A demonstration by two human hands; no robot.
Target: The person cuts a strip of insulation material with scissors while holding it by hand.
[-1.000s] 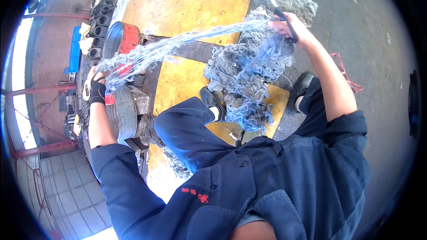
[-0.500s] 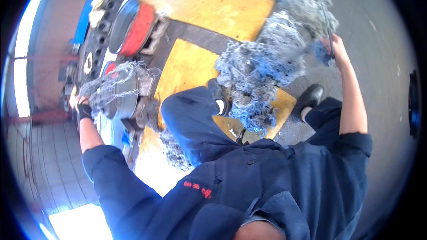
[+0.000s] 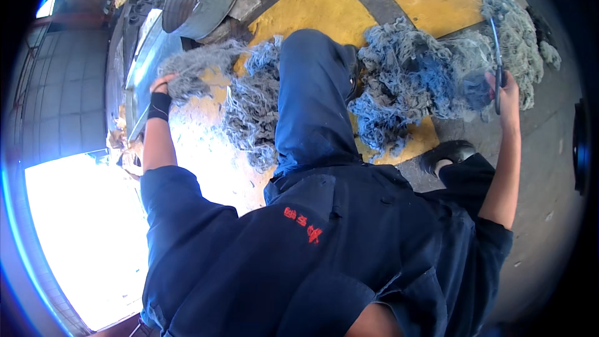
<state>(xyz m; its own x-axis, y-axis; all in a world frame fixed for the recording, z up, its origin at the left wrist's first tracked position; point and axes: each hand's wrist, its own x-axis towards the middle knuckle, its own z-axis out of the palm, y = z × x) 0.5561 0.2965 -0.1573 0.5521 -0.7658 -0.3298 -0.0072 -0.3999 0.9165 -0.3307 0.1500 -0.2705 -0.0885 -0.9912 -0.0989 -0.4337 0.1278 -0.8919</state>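
My left hand [image 3: 163,83], with a black band at the wrist, reaches out to the left and grips a loose bundle of grey yarn waste [image 3: 199,68]. Its strands trail right, towards a heap of grey and bluish tangled yarn [image 3: 253,115] left of my leg. Far to the right, my right hand [image 3: 508,93] is closed round long dark-handled scissors [image 3: 498,56], their blades pointing away from me. A wispy blue-grey tuft [image 3: 473,90] lies against its fingers. Beside it spreads a larger blue and grey yarn heap [image 3: 405,81].
A large round metal drum [image 3: 209,3] with a red item inside stands at the back left. More grey yarn [image 3: 515,43] lies at the far right. Yellow plates [image 3: 312,9] cover part of the dark floor. Crumpled brown material [image 3: 125,146] sits at left, near bright light.
My body and view have turned left. My left hand, with the grey yarn, has come away from beside the drum, nearer to me. The right hand keeps the scissors.
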